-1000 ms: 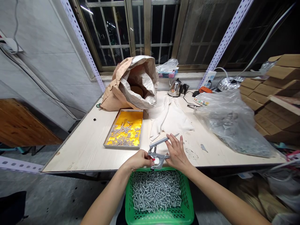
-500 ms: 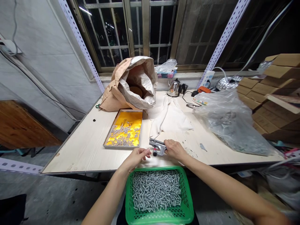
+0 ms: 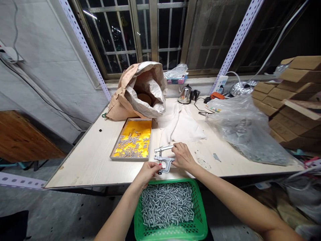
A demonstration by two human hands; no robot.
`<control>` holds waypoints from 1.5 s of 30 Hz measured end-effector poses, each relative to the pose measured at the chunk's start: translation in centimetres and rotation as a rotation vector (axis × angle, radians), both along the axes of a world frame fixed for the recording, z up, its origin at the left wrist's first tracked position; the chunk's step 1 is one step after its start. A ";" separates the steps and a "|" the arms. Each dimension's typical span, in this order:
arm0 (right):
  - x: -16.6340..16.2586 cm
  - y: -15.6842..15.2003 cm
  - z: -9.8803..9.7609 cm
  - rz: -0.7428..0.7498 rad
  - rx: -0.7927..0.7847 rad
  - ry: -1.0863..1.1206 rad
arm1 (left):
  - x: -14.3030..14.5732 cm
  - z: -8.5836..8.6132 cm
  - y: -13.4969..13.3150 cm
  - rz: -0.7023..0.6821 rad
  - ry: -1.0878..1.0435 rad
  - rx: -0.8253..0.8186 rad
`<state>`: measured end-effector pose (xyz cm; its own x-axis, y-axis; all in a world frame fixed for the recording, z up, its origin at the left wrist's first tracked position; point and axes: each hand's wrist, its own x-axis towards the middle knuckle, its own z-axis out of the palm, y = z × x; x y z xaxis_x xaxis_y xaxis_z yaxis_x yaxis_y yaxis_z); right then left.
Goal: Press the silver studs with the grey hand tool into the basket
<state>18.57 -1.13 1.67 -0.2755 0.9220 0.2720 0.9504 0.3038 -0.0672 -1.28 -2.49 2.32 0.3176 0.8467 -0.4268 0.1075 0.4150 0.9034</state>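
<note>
My right hand (image 3: 182, 156) grips the handles of silver snap pliers (image 3: 162, 157) held just above the pale table (image 3: 90, 160) near its front edge. My left hand (image 3: 148, 170) is pinched at the pliers' jaw, where a small red part shows; what its fingers hold is too small to make out. Below both hands a green basket (image 3: 200, 227) is full of small silver metal pieces. Left of the pliers lies a shallow yellow-lined box (image 3: 142, 126) with several of the same silver pieces.
A brown paper sack (image 3: 140, 90) stands open behind the box, with a white cloth (image 3: 183, 125) beside it. A clear plastic bag (image 3: 248, 134) and stacked cardboard boxes (image 3: 291, 97) fill the right side. A kettle (image 3: 185, 94) sits by the barred window.
The pliers' handles were shut half a second ago and now stand apart again. My left hand has returned to the jaw after drawing back a little.
</note>
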 end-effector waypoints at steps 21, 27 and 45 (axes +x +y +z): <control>2.7 -3.8 -1.2 -0.014 0.190 0.101 | -5.8 1.4 6.9 -0.028 1.171 0.598; 2.8 -3.6 -1.6 -0.017 0.194 0.094 | -7.1 -0.4 12.8 -0.005 1.218 0.546; 1.9 -2.4 -1.7 -0.083 0.205 0.091 | -3.2 0.2 6.5 0.257 0.188 0.510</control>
